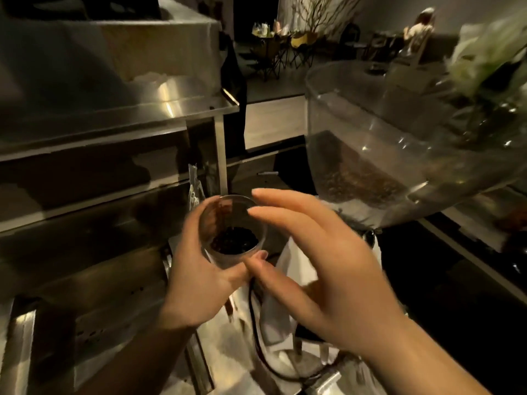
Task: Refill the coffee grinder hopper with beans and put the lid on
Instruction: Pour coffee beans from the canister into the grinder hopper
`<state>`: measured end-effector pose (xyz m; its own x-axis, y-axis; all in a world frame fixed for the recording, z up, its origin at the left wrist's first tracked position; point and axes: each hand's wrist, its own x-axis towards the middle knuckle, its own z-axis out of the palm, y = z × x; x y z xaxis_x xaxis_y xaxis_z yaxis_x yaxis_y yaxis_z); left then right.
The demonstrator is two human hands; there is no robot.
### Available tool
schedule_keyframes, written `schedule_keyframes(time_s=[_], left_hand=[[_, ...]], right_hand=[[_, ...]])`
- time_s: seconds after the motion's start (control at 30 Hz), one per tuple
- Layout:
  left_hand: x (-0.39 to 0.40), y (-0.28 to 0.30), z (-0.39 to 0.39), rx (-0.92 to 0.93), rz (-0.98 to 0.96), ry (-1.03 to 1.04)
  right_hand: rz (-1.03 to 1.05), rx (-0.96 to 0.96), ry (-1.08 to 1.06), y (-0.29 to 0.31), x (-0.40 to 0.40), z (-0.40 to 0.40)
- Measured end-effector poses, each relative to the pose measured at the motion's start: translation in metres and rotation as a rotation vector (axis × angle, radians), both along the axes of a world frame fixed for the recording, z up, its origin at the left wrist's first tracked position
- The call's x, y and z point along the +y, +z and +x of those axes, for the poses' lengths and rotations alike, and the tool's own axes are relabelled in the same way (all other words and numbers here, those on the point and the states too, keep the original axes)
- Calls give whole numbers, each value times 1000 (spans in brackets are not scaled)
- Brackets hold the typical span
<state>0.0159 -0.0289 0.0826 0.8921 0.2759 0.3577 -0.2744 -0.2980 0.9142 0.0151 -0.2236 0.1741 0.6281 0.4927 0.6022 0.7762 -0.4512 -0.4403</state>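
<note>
The steel shelves [114, 115] fill the left side, and the clear hopper [370, 138] stands at the right, open on top, with brown beans [350, 178] low inside it; no lid is visible. The hopper looks like stiff, light plastic, smooth and probably slippery, so I think it is better not to push on its wall while pouring. Lower, near the centre, the left hand [199, 275] grasps a small clear cup [232, 232] around its side, thumb at the near rim, fingers at the far side. The cup holds dark beans at the bottom and seems light, but rigid and smooth, so a grip around the wall is right. The right hand [322, 269] is released, fingers spread, just beside the cup on its right. The cup is lower than the hopper mouth and left of it, above a white cloth [288, 280] on the counter [225, 354].
</note>
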Motion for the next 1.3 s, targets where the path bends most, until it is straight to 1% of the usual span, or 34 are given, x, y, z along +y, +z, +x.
schedule_keyframes(time_s=[0.07,0.13,0.2,0.3,0.37,0.47,0.53,0.6,0.67,0.73,0.8,0.93,1.03,1.17,1.3], left_hand=[[-5,26,6,-68,-3,-8],[-9,46,13,-115,21,-7],[-14,65,22,-158,31,-7],[-21,90,31,-185,-16,-38],[-24,108,37,-210,-10,-44],[-27,132,48,-293,25,-56],[-27,148,55,-346,17,-54],[-25,167,60,-385,53,-67],[-21,188,61,-366,183,-87],[-19,208,61,-354,369,-72],[-21,225,65,-359,529,-51],[-33,246,75,-381,740,19],[-46,251,82,-494,902,83],[-63,252,94,-676,1030,121],[-71,252,103,-744,1096,139]], right_hand=[[46,-204,9,37,-21,-11],[3,-339,-15,69,-42,-17],[-21,-447,-58,97,-61,-12],[-8,-527,-143,122,-82,18],[7,-462,-196,135,-93,42],[13,-245,-277,147,-105,75],[34,-98,-289,150,-109,92],[82,-8,-291,149,-114,100],[177,36,-306,145,-120,103],[296,84,-308,142,-121,103],[367,122,-305,141,-121,103],[306,201,-286,142,-119,104],[268,226,-285,142,-121,108],[288,257,-261,141,-123,111],[305,267,-258,139,-125,115]])
